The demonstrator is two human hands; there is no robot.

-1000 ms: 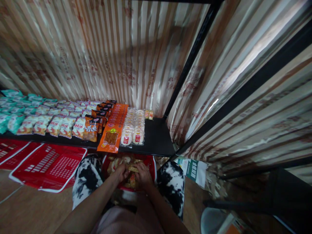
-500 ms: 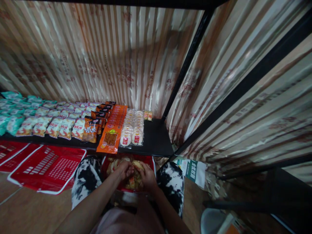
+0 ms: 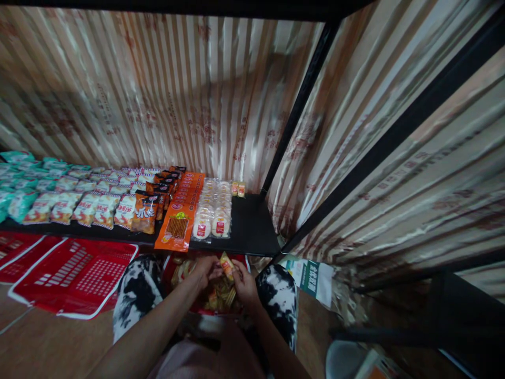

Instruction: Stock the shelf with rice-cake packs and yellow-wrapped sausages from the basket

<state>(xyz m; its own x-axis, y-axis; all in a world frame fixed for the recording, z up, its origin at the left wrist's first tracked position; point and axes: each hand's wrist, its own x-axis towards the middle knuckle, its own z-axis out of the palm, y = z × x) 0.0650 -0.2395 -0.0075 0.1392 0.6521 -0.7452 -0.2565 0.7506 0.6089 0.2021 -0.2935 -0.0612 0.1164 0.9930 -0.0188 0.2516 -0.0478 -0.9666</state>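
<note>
My right hand (image 3: 245, 284) pinches a small yellow snack packet (image 3: 226, 266) with an orange label, tilted upright above the basket. Close by on its left is my left hand (image 3: 208, 269), its fingers curled; what they hold, if anything, is hidden. Between my knees a red basket (image 3: 168, 268) holds many similar yellow packets (image 3: 221, 297) and some paler ones at its left. Two small yellow packets (image 3: 238, 189) stand side by side at the back of the black shelf (image 3: 252, 226).
Left of those two packets, the shelf bears clear-wrapped round white cakes (image 3: 213, 210), a long orange snack strip (image 3: 179, 216), orange-black bags (image 3: 145, 210), white bags (image 3: 94, 208) and teal bags (image 3: 23, 202). Red baskets (image 3: 79, 273) lie at left. A black post (image 3: 300, 110) rises at the right.
The yellow packet has turned more upright, with its orange label showing. My hands have drawn slightly apart, the right one moving a little to the right.
</note>
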